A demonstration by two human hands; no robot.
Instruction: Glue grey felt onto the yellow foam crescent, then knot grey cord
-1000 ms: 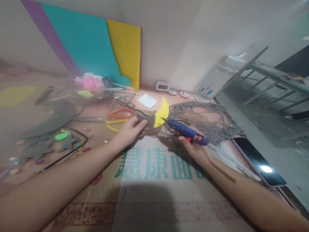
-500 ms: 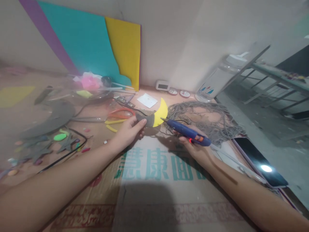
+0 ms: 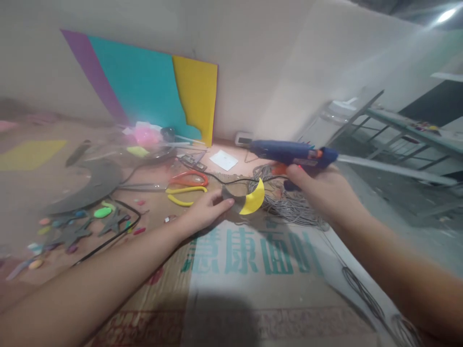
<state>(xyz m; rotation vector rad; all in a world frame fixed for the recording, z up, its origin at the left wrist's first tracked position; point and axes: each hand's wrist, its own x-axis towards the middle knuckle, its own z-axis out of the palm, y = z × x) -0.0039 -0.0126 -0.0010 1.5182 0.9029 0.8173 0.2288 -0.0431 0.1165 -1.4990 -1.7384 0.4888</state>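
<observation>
Near the centre, my left hand (image 3: pixel 208 209) pinches the grey end of a crescent moon piece (image 3: pixel 253 197), whose other half is bright yellow and points up to the right. My right hand (image 3: pixel 318 188) grips a blue glue gun (image 3: pixel 292 153) by its handle, raised above and to the right of the crescent and apart from it. The gun's nozzle points left, and a long translucent glue stick sticks out of its rear. A black cord runs from near the handle across to the left.
Scissors (image 3: pixel 186 196) with red and yellow handles lie behind my left hand. A tangle of grey yarn (image 3: pixel 292 212) lies right of the crescent. Grey stars (image 3: pixel 74 233) and beads are at left. A bottle (image 3: pixel 331 120) stands behind the glue gun.
The glue gun has risen and moved right, away from the crescent its nozzle was beside. The crescent in my left hand appears lower and further right. The view has shifted.
</observation>
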